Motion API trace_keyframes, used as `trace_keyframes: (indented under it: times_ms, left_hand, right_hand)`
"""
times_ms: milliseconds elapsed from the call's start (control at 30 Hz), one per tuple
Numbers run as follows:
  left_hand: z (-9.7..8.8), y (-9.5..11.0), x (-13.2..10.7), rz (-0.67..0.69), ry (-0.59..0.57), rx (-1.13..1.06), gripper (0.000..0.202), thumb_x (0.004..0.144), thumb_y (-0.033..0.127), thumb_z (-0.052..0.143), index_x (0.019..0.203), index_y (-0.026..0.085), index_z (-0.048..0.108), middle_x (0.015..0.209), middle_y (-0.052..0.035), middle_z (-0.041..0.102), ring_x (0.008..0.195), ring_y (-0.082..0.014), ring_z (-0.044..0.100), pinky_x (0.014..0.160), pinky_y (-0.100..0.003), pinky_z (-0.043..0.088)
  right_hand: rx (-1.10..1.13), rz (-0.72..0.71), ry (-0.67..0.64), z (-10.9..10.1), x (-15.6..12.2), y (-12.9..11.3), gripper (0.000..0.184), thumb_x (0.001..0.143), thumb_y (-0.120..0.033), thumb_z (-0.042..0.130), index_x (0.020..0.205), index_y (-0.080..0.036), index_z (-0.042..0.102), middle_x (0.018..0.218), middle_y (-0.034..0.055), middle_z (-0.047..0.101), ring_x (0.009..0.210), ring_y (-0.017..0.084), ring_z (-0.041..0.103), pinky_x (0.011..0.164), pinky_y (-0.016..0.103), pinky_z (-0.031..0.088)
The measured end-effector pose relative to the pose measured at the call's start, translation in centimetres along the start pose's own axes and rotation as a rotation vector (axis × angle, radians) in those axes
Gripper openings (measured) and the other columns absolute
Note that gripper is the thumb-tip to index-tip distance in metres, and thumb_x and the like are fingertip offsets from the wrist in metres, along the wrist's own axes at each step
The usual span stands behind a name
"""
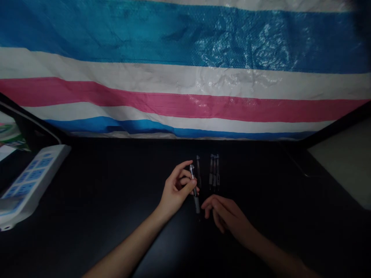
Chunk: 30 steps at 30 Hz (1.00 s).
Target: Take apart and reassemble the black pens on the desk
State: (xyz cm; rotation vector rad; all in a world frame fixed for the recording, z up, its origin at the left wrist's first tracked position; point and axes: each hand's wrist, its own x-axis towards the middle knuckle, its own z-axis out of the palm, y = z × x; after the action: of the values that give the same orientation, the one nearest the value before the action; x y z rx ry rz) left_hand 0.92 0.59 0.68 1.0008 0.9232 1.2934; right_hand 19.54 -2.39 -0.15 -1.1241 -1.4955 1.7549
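Observation:
My left hand point(178, 187) is closed around a pen point(194, 189) with a clear barrel and grey grip, held between thumb and fingers just above the dark tabletop point(101, 200). My right hand point(224, 214) lies right of the pen's lower end, fingers curled loosely toward it; whether they touch the pen I cannot tell. Another pen point(198, 166) lies just right of the held one. A little further right, a pair of pens point(214, 172) lie side by side, pointing away from me.
A white power strip point(29, 181) with blue sockets lies at the left edge. A striped blue, white and pink plastic sheet point(185, 77) hangs behind the table. A pale surface point(344, 162) shows at the right.

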Motion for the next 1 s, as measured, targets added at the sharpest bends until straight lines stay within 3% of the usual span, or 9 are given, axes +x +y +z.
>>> trace_keyframes:
  times_ms: [167, 300, 433, 600, 733, 900, 1000]
  left_hand:
    - [0.08, 0.16, 0.02, -0.005, 0.021, 0.029, 0.047, 0.077, 0.023, 0.073, 0.120, 0.022, 0.055, 0.082, 0.0027, 0.054, 0.063, -0.0120, 0.066, 0.055, -0.020, 0.053]
    - [0.12, 0.11, 0.07, 0.001, 0.008, 0.019, 0.056, 0.077, 0.022, 0.073, 0.127, 0.026, 0.049, 0.082, 0.0040, 0.055, 0.061, -0.0103, 0.065, 0.055, -0.020, 0.053]
    - [0.08, 0.18, 0.15, -0.011, 0.038, 0.045, 0.047, 0.076, 0.022, 0.073, 0.119, 0.022, 0.054, 0.082, 0.0035, 0.055, 0.062, -0.0112, 0.066, 0.054, -0.020, 0.052]
    - [0.03, 0.36, 0.24, 0.021, 0.091, 0.045, 0.051, 0.078, 0.022, 0.071, 0.124, 0.023, 0.051, 0.084, 0.0030, 0.057, 0.063, -0.0104, 0.065, 0.058, -0.022, 0.053]
    - [0.02, 0.33, 0.24, 0.024, 0.089, 0.035, 0.047, 0.076, 0.022, 0.073, 0.119, 0.022, 0.053, 0.083, 0.0030, 0.056, 0.063, -0.0115, 0.066, 0.057, -0.022, 0.052]
    - [-0.02, 0.17, 0.26, 0.046, 0.096, 0.013, 0.056, 0.077, 0.022, 0.072, 0.128, 0.025, 0.047, 0.082, 0.0037, 0.058, 0.063, -0.0108, 0.066, 0.058, -0.022, 0.052]
    - [-0.12, 0.20, 0.35, 0.024, 0.089, 0.022, 0.048, 0.075, 0.022, 0.074, 0.119, 0.022, 0.051, 0.081, 0.0035, 0.058, 0.063, -0.0118, 0.066, 0.057, -0.022, 0.052]
  right_hand:
    - [0.032, 0.011, -0.010, -0.01, -0.01, -0.26, 0.049, 0.097, -0.052, 0.035, 0.089, -0.013, 0.065, 0.070, 0.0021, 0.061, 0.039, 0.003, 0.040, 0.040, 0.018, 0.025]
    - [0.034, -0.008, -0.026, -0.13, 0.00, -0.17, 0.046, 0.097, -0.049, 0.038, 0.089, -0.013, 0.065, 0.069, 0.0014, 0.061, 0.039, 0.003, 0.041, 0.041, 0.018, 0.026]
    - [0.024, -0.004, -0.037, -0.19, 0.07, 0.10, 0.045, 0.098, -0.048, 0.038, 0.090, -0.013, 0.065, 0.069, 0.0008, 0.061, 0.040, 0.004, 0.041, 0.041, 0.018, 0.026]
    - [0.007, 0.009, -0.033, -0.02, 0.04, 0.00, 0.043, 0.098, -0.046, 0.039, 0.088, -0.013, 0.065, 0.068, 0.0001, 0.060, 0.040, 0.004, 0.040, 0.042, 0.018, 0.028]
    - [-0.011, 0.011, -0.029, 0.09, -0.05, -0.19, 0.042, 0.098, -0.045, 0.039, 0.088, -0.013, 0.065, 0.068, 0.0000, 0.059, 0.041, 0.004, 0.041, 0.042, 0.018, 0.029]
    - [-0.019, 0.014, -0.036, 0.22, -0.12, -0.23, 0.041, 0.098, -0.045, 0.040, 0.088, -0.013, 0.064, 0.068, 0.0002, 0.059, 0.041, 0.004, 0.041, 0.042, 0.017, 0.029]
    - [-0.023, 0.016, -0.031, 0.27, -0.12, -0.28, 0.042, 0.097, -0.045, 0.041, 0.088, -0.012, 0.064, 0.068, 0.0000, 0.058, 0.041, 0.004, 0.041, 0.042, 0.017, 0.029]
